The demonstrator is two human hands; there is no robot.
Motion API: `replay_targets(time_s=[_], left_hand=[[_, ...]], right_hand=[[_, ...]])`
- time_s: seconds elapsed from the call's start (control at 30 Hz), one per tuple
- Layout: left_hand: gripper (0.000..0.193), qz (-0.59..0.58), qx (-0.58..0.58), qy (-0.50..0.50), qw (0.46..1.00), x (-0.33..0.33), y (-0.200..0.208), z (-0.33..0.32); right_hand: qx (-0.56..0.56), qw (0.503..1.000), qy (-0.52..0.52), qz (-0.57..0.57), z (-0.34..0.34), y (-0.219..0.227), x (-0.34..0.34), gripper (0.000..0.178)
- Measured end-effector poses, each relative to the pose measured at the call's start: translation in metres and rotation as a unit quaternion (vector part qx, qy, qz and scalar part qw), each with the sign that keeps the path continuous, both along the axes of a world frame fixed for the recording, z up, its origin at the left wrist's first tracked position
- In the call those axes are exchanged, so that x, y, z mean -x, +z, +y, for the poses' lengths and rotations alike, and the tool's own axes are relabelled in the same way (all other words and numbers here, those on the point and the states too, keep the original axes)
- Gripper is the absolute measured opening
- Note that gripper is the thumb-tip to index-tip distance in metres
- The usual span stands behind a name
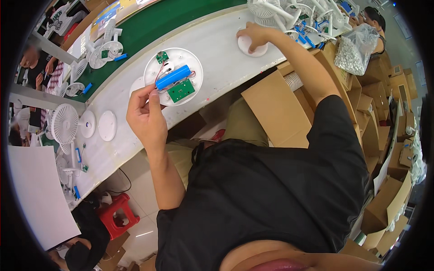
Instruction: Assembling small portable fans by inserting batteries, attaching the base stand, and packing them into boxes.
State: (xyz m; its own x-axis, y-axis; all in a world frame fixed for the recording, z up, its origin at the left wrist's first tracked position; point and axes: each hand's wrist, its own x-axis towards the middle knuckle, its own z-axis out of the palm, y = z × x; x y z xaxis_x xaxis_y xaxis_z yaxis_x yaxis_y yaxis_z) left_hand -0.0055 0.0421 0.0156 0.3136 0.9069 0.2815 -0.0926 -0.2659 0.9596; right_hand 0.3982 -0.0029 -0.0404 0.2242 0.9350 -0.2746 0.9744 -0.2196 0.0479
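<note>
Counting 1 left hand (149, 115), 1 right hand (255, 35), 1 open white base (181, 56) with 2 green boards (181, 91) and 1 blue cylinder (173, 77), at least 3 round white discs (107, 125), 1 red stool (118, 216). Can't count white fan parts (266, 12) piled upper right: too tangled.

"What does the person have on top?"
"A loose, plain black cloth T-shirt (266, 194) with wide short sleeves (332, 119) and a rounded neckline (246, 242)."
"And below?"
"Olive-khaki cloth trousers (246, 122), with a thin dark strip of fabric (197, 153) by the shirt's hem."
"The arms?"
"Bare forearms (303, 58), bare left hand (147, 119), bare right hand (255, 36)."
</note>
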Motion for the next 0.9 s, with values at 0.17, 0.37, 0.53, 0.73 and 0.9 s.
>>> replay_targets(time_s=[0.17, 0.37, 0.53, 0.73, 0.9], left_hand=[[0.024, 0.018, 0.01, 0.026, 0.999, 0.002, 0.0, -0.005], [0.036, -0.028, 0.053, 0.061, 0.996, -0.003, 0.003, -0.025], [0.041, -0.001, 0.034, 0.058, 0.998, -0.002, -0.005, -0.033], [0.042, 0.021, 0.005, 0.05, 0.999, 0.0, -0.021, -0.035], [0.044, 0.046, 0.004, 0.045, 0.998, 0.01, -0.025, -0.031]], right_hand=[[0.009, 0.999, -0.03, 0.031, -0.033, 0.04, 0.007, 0.062], [-0.342, 0.714, -0.066, 0.608, -0.099, 0.062, 0.121, 0.049], [-0.421, 0.566, -0.048, 0.707, -0.091, 0.062, 0.22, 0.041], [-0.491, 0.567, -0.049, 0.66, -0.051, 0.051, 0.249, 0.039], [-0.455, 0.578, -0.087, 0.672, -0.039, 0.053, 0.254, 0.04]])
